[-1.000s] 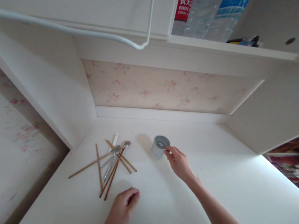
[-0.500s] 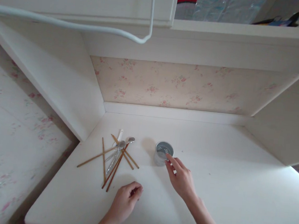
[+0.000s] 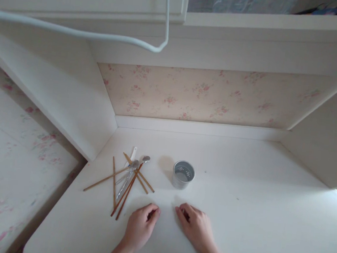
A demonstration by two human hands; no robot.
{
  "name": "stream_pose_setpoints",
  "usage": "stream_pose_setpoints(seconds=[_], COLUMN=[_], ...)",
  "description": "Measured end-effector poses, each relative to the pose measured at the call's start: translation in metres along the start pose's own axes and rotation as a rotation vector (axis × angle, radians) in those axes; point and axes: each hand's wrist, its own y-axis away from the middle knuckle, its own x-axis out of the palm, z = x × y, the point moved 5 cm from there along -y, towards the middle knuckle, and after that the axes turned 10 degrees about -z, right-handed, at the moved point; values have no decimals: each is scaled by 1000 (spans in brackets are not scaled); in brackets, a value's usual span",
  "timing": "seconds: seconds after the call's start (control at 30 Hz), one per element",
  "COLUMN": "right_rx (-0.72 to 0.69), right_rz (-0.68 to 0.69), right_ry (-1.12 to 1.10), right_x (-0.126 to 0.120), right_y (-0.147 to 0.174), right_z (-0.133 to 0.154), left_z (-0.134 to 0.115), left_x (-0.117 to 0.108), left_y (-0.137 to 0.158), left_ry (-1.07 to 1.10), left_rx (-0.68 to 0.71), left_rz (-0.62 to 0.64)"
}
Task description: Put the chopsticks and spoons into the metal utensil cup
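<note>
My left hand (image 3: 141,225) rests on the white desktop, fingers curled and thumb against the forefinger, with nothing seen in it. Opposite it, my right hand (image 3: 193,224) lies curled in the same way, holding nothing visible. A grey metal cup with small holes in its wall (image 3: 181,183) stands upright just beyond my right hand, apart from it. Beyond my left hand lies a loose, crossed pile of several wooden chopsticks (image 3: 100,182) and metal spoons (image 3: 146,159). A white-handled utensil (image 3: 133,153) is partly hidden under the pile.
The white desktop (image 3: 250,230) ends at a back ledge (image 3: 201,128) below flowered wallpaper. Side panels (image 3: 55,91) close in left and right. Overhead are a cabinet, a shelf with plastic-wrapped goods (image 3: 243,2) and a bent white cable (image 3: 120,39).
My right hand has let go of the cup's rim and drawn back toward me, its fingers now curled on the desktop. My left hand stays in place. The view has shifted slightly.
</note>
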Motion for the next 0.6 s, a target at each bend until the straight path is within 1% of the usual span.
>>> stream_pose_setpoints(seconds=[0.07,0.17,0.3,0.37,0.4,0.47,0.53,0.6], right_rx=[-31,-59,-55,-56,-57,-58,-55,-49], right_rz=[13,18,21,22,22,22,24,23], right_ry=[72,119,136,146,151,157,157,153], right_x=[-1,-2,0,1,2,2,2,2], right_y=[-2,-3,-2,-2,-1,-1,-2,-3], right_z=[5,7,6,5,5,5,4,3], left_z=[-2,-4,-4,-3,-3,-1,0,1], left_x=[1,2,1,-5,-12,-31,-56,-77], left_y=[-2,-2,1,-2,-6,-18,-34,-49], left_ry=[-34,-51,-3,24,17,-68,-242,-462], left_rx=[9,28,33,38,45,63,65,71], left_rz=[1,3,42,66,61,-4,-123,-235])
